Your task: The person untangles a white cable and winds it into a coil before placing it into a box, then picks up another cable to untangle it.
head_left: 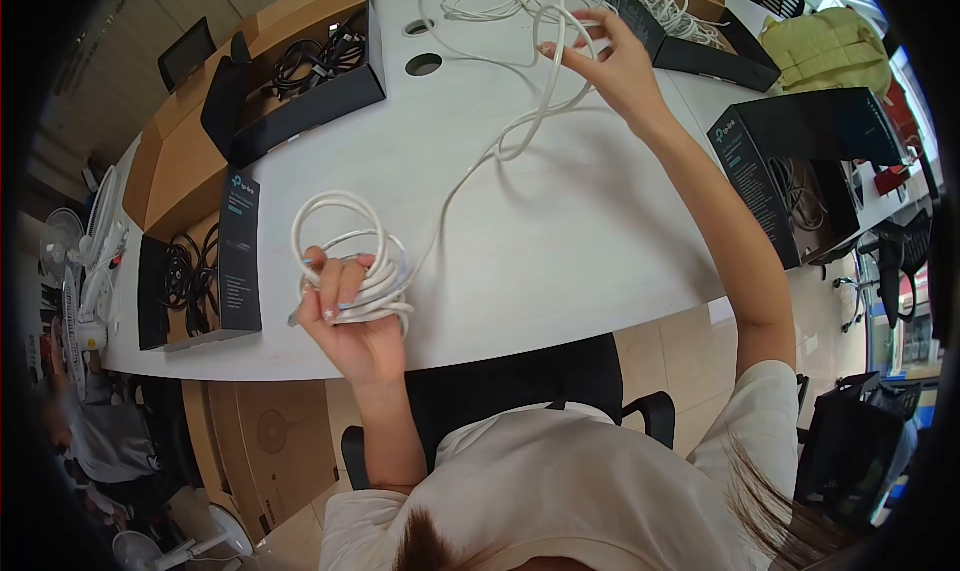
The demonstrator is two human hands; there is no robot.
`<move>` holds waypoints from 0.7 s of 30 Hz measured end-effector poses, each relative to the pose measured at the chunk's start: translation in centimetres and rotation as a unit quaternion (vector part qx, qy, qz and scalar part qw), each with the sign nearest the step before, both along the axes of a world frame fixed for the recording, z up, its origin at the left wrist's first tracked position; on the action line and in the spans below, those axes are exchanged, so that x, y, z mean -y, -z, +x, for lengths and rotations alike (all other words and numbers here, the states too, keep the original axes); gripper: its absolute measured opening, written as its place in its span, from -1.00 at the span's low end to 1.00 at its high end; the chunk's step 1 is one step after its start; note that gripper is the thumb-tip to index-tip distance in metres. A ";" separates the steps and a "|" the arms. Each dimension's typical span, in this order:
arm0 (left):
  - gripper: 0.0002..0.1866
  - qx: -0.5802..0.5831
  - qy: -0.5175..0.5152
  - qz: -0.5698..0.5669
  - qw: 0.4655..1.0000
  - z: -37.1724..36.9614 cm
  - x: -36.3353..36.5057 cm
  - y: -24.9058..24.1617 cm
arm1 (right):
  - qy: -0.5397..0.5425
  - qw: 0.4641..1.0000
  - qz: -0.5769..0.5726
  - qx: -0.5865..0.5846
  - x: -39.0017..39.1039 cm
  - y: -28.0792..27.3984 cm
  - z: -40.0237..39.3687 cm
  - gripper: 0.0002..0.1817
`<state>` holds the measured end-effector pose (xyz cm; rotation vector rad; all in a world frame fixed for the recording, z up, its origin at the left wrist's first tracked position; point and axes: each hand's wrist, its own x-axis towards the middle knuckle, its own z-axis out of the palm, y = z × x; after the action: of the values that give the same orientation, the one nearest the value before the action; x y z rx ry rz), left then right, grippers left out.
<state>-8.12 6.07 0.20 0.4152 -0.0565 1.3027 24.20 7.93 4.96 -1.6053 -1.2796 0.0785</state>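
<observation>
My left hand (350, 311) is closed around a coiled bundle of white cable (340, 206) above the front left part of the white table (560, 261). From the bundle a strand runs up and right to loose loops at my right hand (605, 66). That hand is raised over the back right of the table, with its thumb and fingers around the white loops. More white cable (500, 1) lies tangled at the table's back edge, beyond my hands.
Open boxes with black cables stand at the back left (310, 106) and left (240, 261). Boxes with white cables stand at the back right (700, 56) and right (750, 171). A yellow-green bag (825, 51) lies behind them. A black chair (530, 371) is at the front edge.
</observation>
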 end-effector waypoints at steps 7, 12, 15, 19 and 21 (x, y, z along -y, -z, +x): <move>-0.69 -0.141 -0.069 -0.001 0.988 2.3 0.6 0.7 | -0.004 0.934 0.099 0.342 2.9 -3.0 -3.2 -0.48; -0.62 -0.153 -0.035 0.008 0.988 3.1 0.9 0.4 | -0.199 0.841 -0.016 0.503 6.1 -0.9 -7.9 -0.51; -0.60 -0.155 0.049 0.109 0.981 2.8 1.1 0.7 | -0.247 0.827 -0.027 0.505 5.8 2.2 -7.3 -0.64; -0.57 -0.135 0.131 0.160 0.969 1.7 1.0 0.3 | -0.295 0.784 -0.111 0.534 5.7 3.9 -5.5 -0.69; -0.57 -0.126 0.132 0.158 0.970 1.3 0.8 -0.2 | -0.325 0.806 -0.131 0.477 5.7 4.2 -5.3 -0.79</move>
<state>-6.77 5.29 0.39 0.8149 -0.1027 0.9708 18.89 2.19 0.73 -1.3547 -2.6851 -0.1645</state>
